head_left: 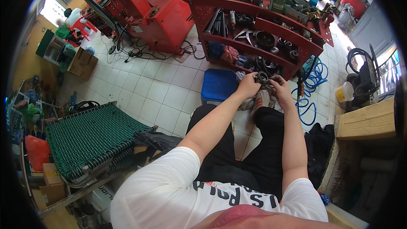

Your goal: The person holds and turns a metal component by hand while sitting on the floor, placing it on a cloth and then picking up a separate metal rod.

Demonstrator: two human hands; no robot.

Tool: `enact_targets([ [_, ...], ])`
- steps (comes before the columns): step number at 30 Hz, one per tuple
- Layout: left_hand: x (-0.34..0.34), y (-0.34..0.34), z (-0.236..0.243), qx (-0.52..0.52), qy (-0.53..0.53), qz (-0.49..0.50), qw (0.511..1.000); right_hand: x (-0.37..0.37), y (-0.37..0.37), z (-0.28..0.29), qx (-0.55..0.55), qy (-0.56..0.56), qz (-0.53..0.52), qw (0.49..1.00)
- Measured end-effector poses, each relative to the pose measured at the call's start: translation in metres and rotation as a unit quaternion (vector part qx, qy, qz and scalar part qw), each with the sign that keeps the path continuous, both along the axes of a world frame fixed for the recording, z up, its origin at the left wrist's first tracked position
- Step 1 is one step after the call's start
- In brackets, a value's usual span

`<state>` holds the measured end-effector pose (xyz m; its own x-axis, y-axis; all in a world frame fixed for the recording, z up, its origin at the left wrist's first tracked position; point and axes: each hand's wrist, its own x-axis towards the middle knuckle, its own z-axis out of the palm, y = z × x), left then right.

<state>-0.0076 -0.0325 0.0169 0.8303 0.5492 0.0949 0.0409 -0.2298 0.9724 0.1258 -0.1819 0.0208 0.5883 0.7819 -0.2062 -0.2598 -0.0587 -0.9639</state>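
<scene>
In front of my knees, both hands are on a dark, ring-shaped metal part (pixel 262 77). My left hand (pixel 249 85) grips it from the left, with fingers curled round its edge. My right hand (pixel 280 87) pinches its right side; the fingertips are partly hidden. Below the part are grey cloth (pixel 243 105) and my shoe (pixel 261 102). A blue-lidded box (pixel 218 82) sits just left of my left hand. The lowest shelf of a red tool trolley (pixel 212 1), holding several parts and bags, is just beyond my hands.
A red machine (pixel 163 29) with cables at its base stands behind. A green woven folding cot (pixel 91 140) is at left, cardboard boxes (pixel 85 63) farther back, a seated person (pixel 74 17) at upper left. Blue hose (pixel 309 114) and a bucket (pixel 344 91) lie to my right.
</scene>
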Motion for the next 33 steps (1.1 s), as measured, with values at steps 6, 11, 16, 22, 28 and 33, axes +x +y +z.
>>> enact_targets([
  [6, -0.003, 0.002, -0.004, 0.004, -0.002, 0.004, 1.000, -0.014, 0.008, 0.022, -0.066, 0.067, -0.058, 0.994],
  [11, 0.000, -0.001, -0.001, 0.013, 0.006, 0.000, 1.000, -0.003, 0.002, 0.010, -0.053, 0.038, -0.021, 0.998],
  [16, -0.002, -0.001, 0.002, 0.009, 0.006, -0.001, 1.000, -0.007, 0.004, 0.010, -0.004, 0.050, -0.033, 0.998],
  [22, -0.003, 0.000, -0.001, 0.015, 0.001, 0.004, 1.000, -0.007, 0.004, 0.016, -0.058, 0.077, -0.042, 0.994],
  [28, 0.000, 0.001, -0.002, 0.018, 0.011, -0.001, 1.000, -0.007, 0.002, 0.014, -0.007, 0.088, -0.032, 0.996],
  [33, -0.002, 0.000, -0.003, 0.012, -0.003, 0.006, 1.000, -0.011, 0.002, 0.025, -0.041, 0.124, -0.060, 0.990],
])
